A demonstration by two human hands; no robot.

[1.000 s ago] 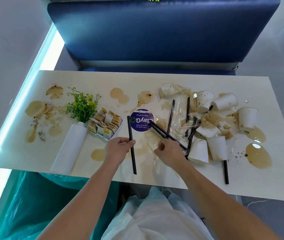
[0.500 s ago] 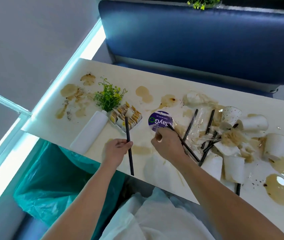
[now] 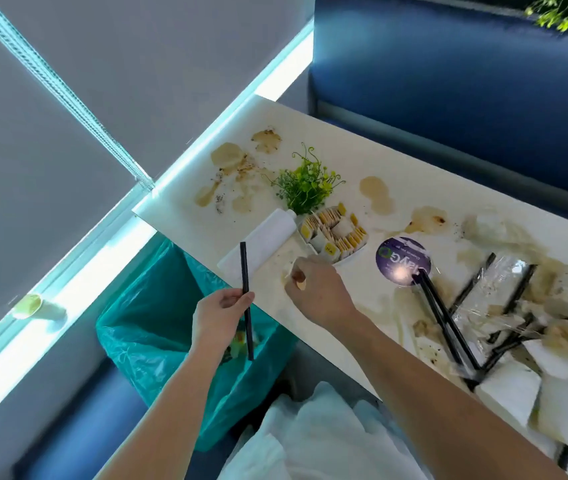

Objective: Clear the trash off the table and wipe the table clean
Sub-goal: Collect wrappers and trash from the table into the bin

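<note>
**Straw out over the bin**

Pinches one black straw (image 3: 244,268) upright between thumb and fingers of the left hand (image 3: 222,311). Now holds it past the table's (image 3: 310,133) near edge and above the teal-lined bin (image 3: 144,327), no longer over the surface as half a second ago. Probably needs only a release for this piece. Shows the right hand (image 3: 320,296) curled at the near edge beside the sachet tray (image 3: 336,233), off the pair of straws (image 3: 445,320) gripped before. Holding something or nothing, cannot tell. Leaves cups (image 3: 511,393) and brown spills (image 3: 376,192) on the surface, wiping not begun.
</note>
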